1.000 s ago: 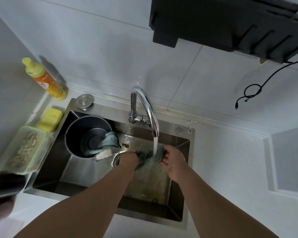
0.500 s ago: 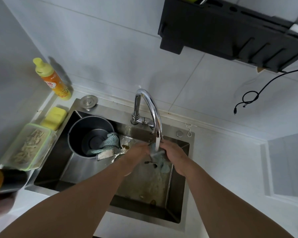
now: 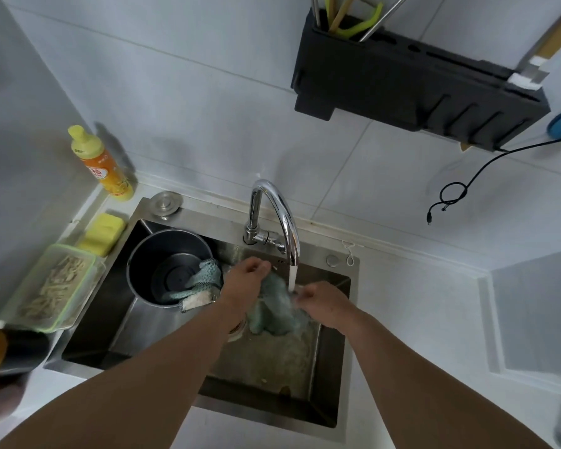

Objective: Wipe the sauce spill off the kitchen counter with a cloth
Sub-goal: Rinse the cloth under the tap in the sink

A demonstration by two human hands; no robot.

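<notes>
Teal cloth (image 3: 274, 306) bunched over the stainless sink (image 3: 88, 345), held up between both hands under the running tap. Left hand (image 3: 245, 277) gripping the cloth's upper end, fingers curled. Right hand (image 3: 321, 301) gripping the other end just below the chrome faucet (image 3: 274, 212), water stream (image 3: 292, 277) landing at its fingertips. Lower folds of cloth hanging toward the wet basin floor.

Left part of the basin: dark metal pot (image 3: 162, 257) with a second teal rag (image 3: 204, 280) draped over its rim. On the counter at left: orange dish-soap bottle (image 3: 102, 165), yellow sponge (image 3: 102, 233), clear lidded food container (image 3: 54, 286). On the wall tiles: black utensil rack (image 3: 415, 82), looped black cable (image 3: 454, 196).
</notes>
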